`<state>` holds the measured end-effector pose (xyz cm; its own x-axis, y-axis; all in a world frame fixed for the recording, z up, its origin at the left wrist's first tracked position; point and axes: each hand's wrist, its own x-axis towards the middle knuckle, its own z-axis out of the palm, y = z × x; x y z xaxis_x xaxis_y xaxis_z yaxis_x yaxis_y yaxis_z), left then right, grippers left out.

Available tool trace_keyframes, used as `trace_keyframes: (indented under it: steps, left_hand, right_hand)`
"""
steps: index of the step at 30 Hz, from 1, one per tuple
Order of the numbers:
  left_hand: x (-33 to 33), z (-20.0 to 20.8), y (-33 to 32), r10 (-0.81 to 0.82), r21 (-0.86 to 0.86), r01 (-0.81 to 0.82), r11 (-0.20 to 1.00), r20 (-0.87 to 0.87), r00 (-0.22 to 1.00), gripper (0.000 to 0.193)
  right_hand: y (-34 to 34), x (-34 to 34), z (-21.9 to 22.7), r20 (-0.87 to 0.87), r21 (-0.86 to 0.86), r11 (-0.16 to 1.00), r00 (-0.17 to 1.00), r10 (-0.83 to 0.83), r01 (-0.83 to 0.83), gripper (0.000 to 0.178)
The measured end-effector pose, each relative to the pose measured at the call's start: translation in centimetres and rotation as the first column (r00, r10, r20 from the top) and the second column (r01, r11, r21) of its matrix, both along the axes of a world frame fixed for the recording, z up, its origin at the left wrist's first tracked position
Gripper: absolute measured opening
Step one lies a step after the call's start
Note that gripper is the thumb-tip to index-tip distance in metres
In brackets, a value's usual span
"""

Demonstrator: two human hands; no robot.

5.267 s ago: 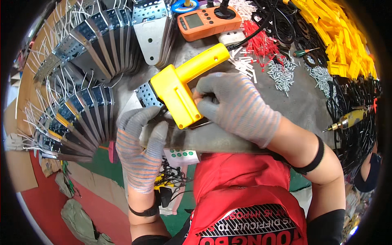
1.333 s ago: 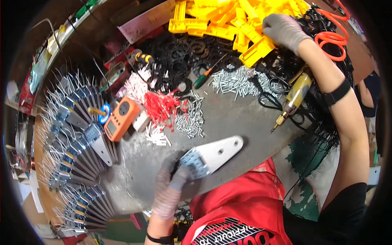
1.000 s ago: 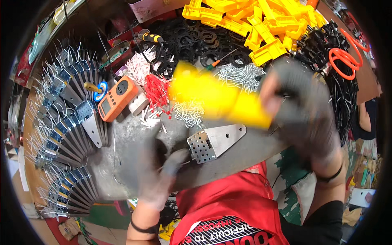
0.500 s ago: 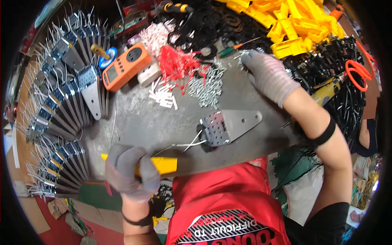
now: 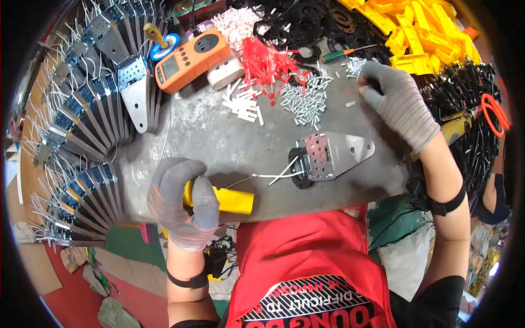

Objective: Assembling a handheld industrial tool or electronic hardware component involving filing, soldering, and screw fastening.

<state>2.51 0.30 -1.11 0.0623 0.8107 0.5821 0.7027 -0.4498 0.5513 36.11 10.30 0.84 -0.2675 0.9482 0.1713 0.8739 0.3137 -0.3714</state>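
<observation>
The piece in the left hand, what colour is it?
Yellow. The head view shows the piece in the left hand best.

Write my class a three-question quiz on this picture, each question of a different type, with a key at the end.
1. Which hand holds the yellow part?
2. True or false: the bracket lies on the table, with neither hand on it.
3. Which is nearest the right hand?
A) the orange meter
B) the silver pins
C) the pink tubes

Key:
1. The left hand.
2. True.
3. B.
</observation>
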Motion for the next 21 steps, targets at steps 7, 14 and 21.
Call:
trace_keyframes:
  steps: [7,14,21]
  left_hand:
    - [4.3,4.4,1.3,-0.273,-0.438,0.199,0.877,-0.111,0.956,0.035]
    - [8.3,2.6,2.9,-0.473,-0.743,0.056,0.667,-0.363,0.803,0.086]
    - [7.5,0.4,3.7,-0.471,-0.738,0.231,0.634,-0.132,0.872,0.078]
  right_hand:
    - [-0.1,0.4,0.5,0.271,-0.226,0.965,0.942,0.196,-0.136,0.016]
    - [-1.7,4.5,0.3,0.252,-0.165,0.980,0.965,-0.069,0.113,0.015]
    - [-1.4,5.0,-1.8,0.265,-0.051,0.987,0.955,-0.132,0.150,0.015]
